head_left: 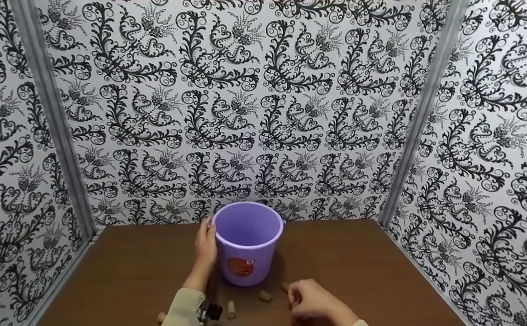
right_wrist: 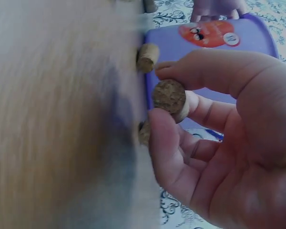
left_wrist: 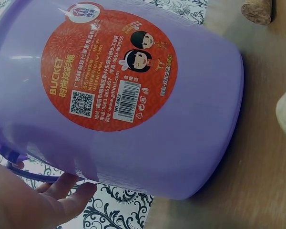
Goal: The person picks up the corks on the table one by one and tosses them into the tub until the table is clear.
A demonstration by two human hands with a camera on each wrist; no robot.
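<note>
A purple bucket [head_left: 245, 267] with a red sticker stands upright on the brown table. At its left side my left hand [head_left: 206, 244] holds it near the rim; in the left wrist view the bent fingers [left_wrist: 69, 198] lie by the wall and the handle [left_wrist: 33, 176]. My right hand [head_left: 310, 299] is low over the table, right of the bucket. Between thumb and fingers it pinches a cork [right_wrist: 169, 97], seen end-on in the right wrist view. Loose corks lie nearby: one cork [head_left: 265, 296] before the bucket, another cork [head_left: 231, 310] nearer me.
A further cork [head_left: 285, 287] lies beside the right hand, and one more cork [head_left: 161, 318] is partly hidden by the left sleeve [head_left: 184, 308]. Patterned panels [head_left: 245, 113] enclose the brown table [head_left: 344, 253] at the back and sides. The bucket's visible inside is bare.
</note>
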